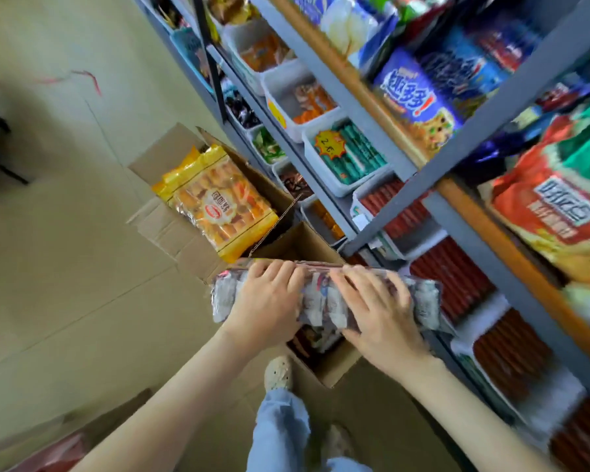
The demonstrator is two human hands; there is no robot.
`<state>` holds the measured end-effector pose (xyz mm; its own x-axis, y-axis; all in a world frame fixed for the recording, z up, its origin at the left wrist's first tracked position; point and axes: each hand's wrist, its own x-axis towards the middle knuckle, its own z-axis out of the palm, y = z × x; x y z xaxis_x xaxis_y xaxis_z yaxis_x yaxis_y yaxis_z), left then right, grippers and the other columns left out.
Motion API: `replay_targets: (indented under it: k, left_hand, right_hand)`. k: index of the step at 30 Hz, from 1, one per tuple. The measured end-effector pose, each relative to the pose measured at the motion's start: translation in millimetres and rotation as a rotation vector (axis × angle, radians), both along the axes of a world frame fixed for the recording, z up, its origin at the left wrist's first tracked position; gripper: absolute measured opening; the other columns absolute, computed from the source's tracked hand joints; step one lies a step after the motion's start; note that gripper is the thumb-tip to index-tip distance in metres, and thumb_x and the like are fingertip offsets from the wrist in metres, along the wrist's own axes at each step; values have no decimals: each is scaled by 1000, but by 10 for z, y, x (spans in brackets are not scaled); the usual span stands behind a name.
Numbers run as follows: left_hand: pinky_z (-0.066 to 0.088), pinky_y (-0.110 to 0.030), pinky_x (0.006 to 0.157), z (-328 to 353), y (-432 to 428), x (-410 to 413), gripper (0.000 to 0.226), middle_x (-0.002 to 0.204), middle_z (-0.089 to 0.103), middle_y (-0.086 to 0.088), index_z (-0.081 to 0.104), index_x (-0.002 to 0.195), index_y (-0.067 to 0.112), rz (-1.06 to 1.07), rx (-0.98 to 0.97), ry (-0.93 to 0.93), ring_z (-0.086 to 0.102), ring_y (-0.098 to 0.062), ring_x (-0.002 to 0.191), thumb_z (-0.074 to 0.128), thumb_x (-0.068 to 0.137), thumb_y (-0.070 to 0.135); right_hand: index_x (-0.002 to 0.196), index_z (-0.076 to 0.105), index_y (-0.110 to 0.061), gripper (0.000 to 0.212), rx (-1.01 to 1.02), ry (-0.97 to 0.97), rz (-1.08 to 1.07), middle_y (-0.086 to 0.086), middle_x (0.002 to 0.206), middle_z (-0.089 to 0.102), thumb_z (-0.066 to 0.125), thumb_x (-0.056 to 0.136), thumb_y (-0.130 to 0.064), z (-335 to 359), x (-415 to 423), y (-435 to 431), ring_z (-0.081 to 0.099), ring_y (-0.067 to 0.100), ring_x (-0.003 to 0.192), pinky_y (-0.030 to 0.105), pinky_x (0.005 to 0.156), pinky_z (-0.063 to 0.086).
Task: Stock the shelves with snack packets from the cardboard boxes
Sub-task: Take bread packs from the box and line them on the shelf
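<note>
Cardboard box (334, 366) below snack packet (321, 301) | left hand (266, 301), right hand (378, 311): fingers grasping packet | shelves (453, 216) close right

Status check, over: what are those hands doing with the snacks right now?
Left hand and right hand both grip one clear-wrapped snack packet. Packet held above the open cardboard box, not yet shelved. Grey shelf upright close ahead.

Taken from one wide-angle camera on the head, tilted steeply down and forward, close above the left hand (266, 298) and right hand (382, 311) holding the snack packet (423, 301), with floor (65, 267) at left, shelves (457, 223) slanting up the right, and a shoe (278, 373) below.
</note>
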<state>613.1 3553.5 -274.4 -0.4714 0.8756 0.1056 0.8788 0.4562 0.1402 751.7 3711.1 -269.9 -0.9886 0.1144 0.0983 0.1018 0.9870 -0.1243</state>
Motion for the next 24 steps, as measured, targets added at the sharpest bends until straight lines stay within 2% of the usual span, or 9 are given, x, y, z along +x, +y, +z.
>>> replay_targets:
  k: [4, 7, 10, 12, 13, 17, 19, 22, 24]
  left_hand:
    - [33, -33, 86, 615, -282, 242, 72, 98, 64, 3, 62, 108, 18, 184, 27, 5, 63, -21, 92, 84, 47, 49]
    - [40, -38, 84, 1019, -534, 605, 74, 100, 63, -1, 60, 109, 14, 354, 85, -87, 60, -28, 96, 80, 52, 58]
    - [41, -37, 67, 1446, -714, 1124, 73, 85, 58, -2, 54, 91, 10, 506, 320, -299, 56, -31, 79, 68, 44, 66]
    - [43, -35, 67, 1695, -778, 1481, 77, 87, 60, 4, 54, 95, 14, 584, 421, -483, 55, -23, 79, 61, 40, 68]
    - [43, -32, 65, 1803, -801, 1646, 75, 86, 60, 7, 55, 97, 18, 595, 472, -573, 55, -17, 78, 63, 39, 64]
    - [38, -14, 57, 2172, -859, 2085, 67, 89, 64, 13, 58, 102, 25, 567, 618, -876, 56, 2, 71, 85, 43, 44]
    - [43, -16, 53, 2370, -859, 2175, 62, 91, 69, 6, 59, 102, 22, 564, 680, -1025, 61, -1, 65, 84, 46, 33]
    - [56, -34, 57, 2597, -829, 2234, 70, 88, 74, -10, 57, 108, 11, 472, 803, -1379, 70, -22, 67, 83, 44, 20]
    - [57, -39, 62, 2715, -792, 2249, 78, 93, 73, -16, 55, 114, 8, 390, 824, -1542, 71, -31, 73, 83, 42, 22]
  right_hand:
    - [148, 26, -16, 83, 38, 265, -227, 11, 149, 31, 70, 81, -35, 370, 430, -99, 31, 29, 136, 53, 106, 24]
    - [147, 20, -11, 88, -206, 492, -472, 23, 149, 28, 72, 79, -33, 650, 813, -111, 27, 37, 137, 51, 108, 24]
    - [149, 15, -12, 106, -523, 597, -576, 21, 153, 20, 80, 67, -30, 936, 1168, -187, 21, 35, 140, 29, 114, 14]
    - [146, 2, -23, 112, -770, 541, -522, 5, 155, 8, 81, 67, -28, 1105, 1377, -290, 12, 22, 145, 9, 111, 8]
    - [143, -2, -30, 114, -895, 490, -481, 0, 156, 3, 82, 67, -27, 1186, 1481, -338, 8, 16, 146, 7, 110, 7]
    - [135, -12, -64, 122, -1078, 489, -352, -8, 161, -7, 82, 60, -45, 1577, 1832, -381, 6, 10, 148, 46, 120, 13]
    - [132, -5, -73, 119, -1103, 508, -329, -10, 161, 4, 84, 59, -45, 1866, 1959, -325, 14, 9, 146, 49, 118, 20]
    - [135, -6, -69, 123, -1157, 570, -328, -13, 157, 15, 86, 60, -38, 2230, 2106, -247, 32, -2, 137, 24, 109, 34]
    - [141, -6, -51, 115, -1236, 647, -318, -29, 143, 26, 81, 71, -23, 2437, 2193, -215, 42, -21, 118, 3, 87, 40]
